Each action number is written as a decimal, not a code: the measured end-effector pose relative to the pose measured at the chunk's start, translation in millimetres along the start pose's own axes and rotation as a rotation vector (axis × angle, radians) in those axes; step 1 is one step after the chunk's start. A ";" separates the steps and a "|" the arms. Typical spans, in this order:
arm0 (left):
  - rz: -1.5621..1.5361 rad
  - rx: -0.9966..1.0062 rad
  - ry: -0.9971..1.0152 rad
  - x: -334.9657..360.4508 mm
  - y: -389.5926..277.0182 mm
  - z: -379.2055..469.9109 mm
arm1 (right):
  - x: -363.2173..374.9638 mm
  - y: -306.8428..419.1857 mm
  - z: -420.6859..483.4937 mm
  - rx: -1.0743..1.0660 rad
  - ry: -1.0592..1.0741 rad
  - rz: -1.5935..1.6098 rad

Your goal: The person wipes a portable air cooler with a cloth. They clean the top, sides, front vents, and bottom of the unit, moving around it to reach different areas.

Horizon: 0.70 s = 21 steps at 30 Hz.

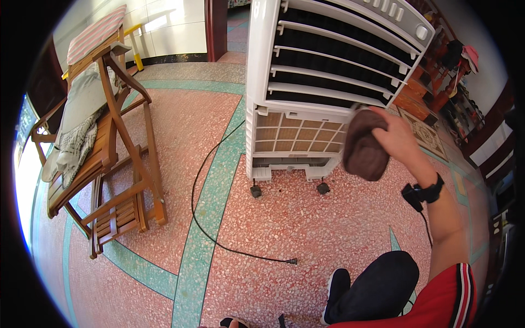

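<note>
A dark brown cloth (pixel 366 143) is bunched in my right hand (pixel 396 133), held at the lower right edge of a white air cooler (pixel 256 90). Motion blurs the cloth; whether it touches the casing I cannot tell. Above it run the cooler's horizontal louvres (pixel 328 69), and below them a filter grille (pixel 299 133) of square cells shows brownish pads. The bottom front of the cooler stands open, over black casters (pixel 323 188). Only a small part of my left hand (pixel 233 324) shows at the bottom edge, by a dark shoe; what it holds is hidden.
A black power cord (pixel 195 205) curves across the terrazzo floor to its plug (pixel 292 261). A wooden folding chair (pixel 119 127) with cloths on it stands at the left. Farther right are a patterned mat (pixel 422 131), a pink hat (pixel 470 57) and shelves with shoes.
</note>
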<state>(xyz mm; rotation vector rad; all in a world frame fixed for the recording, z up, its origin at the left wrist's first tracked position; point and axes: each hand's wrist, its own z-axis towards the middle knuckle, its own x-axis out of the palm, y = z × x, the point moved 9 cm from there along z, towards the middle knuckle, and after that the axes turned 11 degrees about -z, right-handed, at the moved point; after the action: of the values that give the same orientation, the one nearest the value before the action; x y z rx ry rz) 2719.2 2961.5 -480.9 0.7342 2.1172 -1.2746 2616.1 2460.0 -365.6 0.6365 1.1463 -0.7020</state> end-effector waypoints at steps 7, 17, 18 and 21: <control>0.023 0.005 0.012 2.2 6.5 2.6 | 12.6 20.3 -6.9 -0.163 -0.138 0.078; 0.037 0.033 0.008 6.3 -8.8 6.8 | 97.2 234.3 -56.9 -0.825 0.516 0.576; 0.038 0.018 0.014 7.2 -8.0 7.7 | 109.0 243.7 -67.4 -0.849 0.531 0.578; 0.046 -0.007 0.046 11.6 -4.8 12.8 | 144.1 247.1 -92.3 -0.845 0.657 0.686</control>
<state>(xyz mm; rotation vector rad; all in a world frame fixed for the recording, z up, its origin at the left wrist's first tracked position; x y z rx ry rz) 2710.1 2949.9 -491.2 0.8126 2.1274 -1.2368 2789.5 2661.1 -506.5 0.4727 1.5432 0.6212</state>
